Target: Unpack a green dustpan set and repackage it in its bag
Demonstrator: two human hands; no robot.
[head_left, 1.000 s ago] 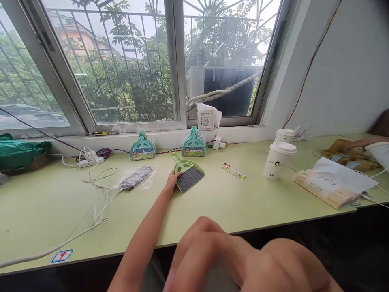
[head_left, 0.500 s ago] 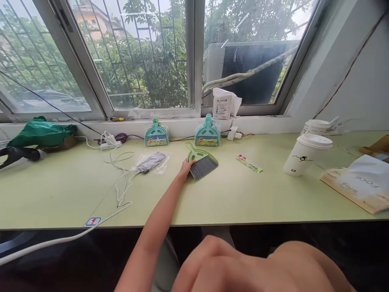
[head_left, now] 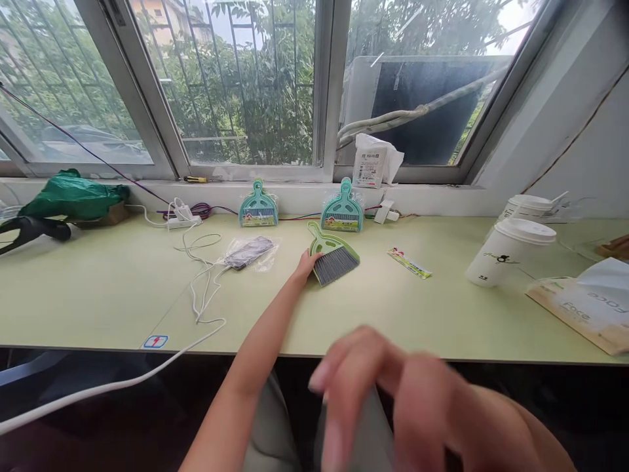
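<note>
The left hand pinches the near corner of the little green brush on the desk (right hand loose-fingered, empty, blurred nearer me), so a fuller grasp further along the brush would steady it.

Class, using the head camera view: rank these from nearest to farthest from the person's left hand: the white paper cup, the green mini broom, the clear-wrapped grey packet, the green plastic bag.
1. Green mini broom: touching the left hand, just to its right.
2. Clear-wrapped grey packet: to the left of the hand, beside the white cable.
3. White paper cup: far right on the table.
4. Green plastic bag: far left, under the window.
</note>
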